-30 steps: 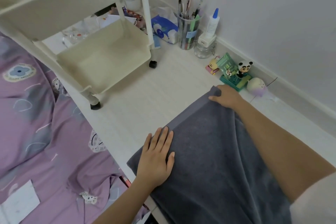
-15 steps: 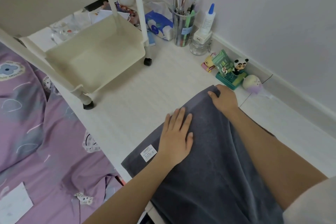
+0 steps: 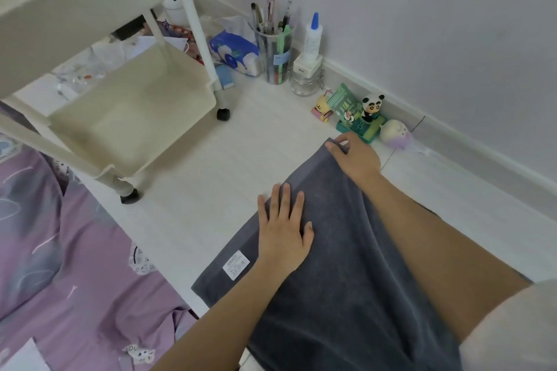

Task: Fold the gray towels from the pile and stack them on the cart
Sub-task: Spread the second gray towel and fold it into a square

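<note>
A dark gray terry towel (image 3: 346, 265) lies spread on a white table (image 3: 211, 190), its long axis running from the person toward the far wall. The left hand (image 3: 283, 232) rests flat on it near the left hem, fingers spread. The right hand (image 3: 355, 156), the farther one, pinches the towel's far corner, nearest the fold's starting edge. The cream plastic rolling cart (image 3: 132, 117) stands to the left, apart from the towel. Compared with a second ago, the left hand has slid farther up the hem, uncovering a white label (image 3: 236, 263).
</note>
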`<state>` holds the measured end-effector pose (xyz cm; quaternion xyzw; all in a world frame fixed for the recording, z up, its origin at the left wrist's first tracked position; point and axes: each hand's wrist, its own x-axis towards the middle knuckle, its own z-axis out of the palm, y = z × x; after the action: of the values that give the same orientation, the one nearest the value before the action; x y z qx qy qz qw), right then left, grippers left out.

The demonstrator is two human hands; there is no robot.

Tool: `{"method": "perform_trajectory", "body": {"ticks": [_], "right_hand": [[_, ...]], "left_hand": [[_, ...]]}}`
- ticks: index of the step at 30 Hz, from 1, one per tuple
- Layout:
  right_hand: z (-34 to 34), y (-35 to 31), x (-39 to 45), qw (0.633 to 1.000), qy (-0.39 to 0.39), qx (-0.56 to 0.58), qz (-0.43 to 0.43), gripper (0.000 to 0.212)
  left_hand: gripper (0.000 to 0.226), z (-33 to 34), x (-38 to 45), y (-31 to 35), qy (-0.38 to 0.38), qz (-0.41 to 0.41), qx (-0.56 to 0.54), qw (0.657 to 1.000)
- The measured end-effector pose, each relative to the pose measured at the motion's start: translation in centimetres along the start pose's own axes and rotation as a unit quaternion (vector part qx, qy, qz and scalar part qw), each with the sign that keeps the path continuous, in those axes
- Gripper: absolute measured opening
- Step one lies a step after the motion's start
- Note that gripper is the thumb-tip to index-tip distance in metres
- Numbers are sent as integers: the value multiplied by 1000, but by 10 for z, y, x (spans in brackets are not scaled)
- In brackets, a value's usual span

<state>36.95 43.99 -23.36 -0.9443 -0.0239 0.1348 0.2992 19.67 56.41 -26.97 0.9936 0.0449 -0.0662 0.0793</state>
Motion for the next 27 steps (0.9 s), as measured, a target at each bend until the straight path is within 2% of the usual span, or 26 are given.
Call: {"method": "perform_trajectory", "body": {"ticks": [3, 5, 8, 12, 16, 19, 22, 25, 27], "right_hand": [[-9, 15, -17, 993, -17, 114, 10, 32], [-12, 22, -27, 983, -12, 180, 24, 29], [-17, 30, -31, 974, -9, 223, 24, 27], [-25, 54, -34, 998, -23, 54, 2, 24], [-33, 76, -50, 998, -57, 11, 0, 28], [-37, 85, -52, 991, -101, -89, -25, 34], [-48, 90, -54, 990, -121, -64, -29, 43], [-56, 96, -64, 990, -143, 13, -2, 32], [-58, 109, -74, 983, -177, -52, -4, 31]], "left_hand": [[56, -19, 25, 26, 15, 29, -45, 998], [58, -21, 49, 38, -8, 72, -62, 995], [71, -10, 71, 39, -30, 76, 0, 997], [73, 0, 73, 42, -22, 53, 19, 998], [71, -1, 73, 44, -5, 52, 3, 999], [71, -1, 73, 42, -9, 46, 15, 999], [71, 0, 74, 45, -6, 43, 16, 999], [73, 1, 74, 46, -7, 39, 20, 999], [74, 1, 74, 46, -8, 38, 22, 999]]}}
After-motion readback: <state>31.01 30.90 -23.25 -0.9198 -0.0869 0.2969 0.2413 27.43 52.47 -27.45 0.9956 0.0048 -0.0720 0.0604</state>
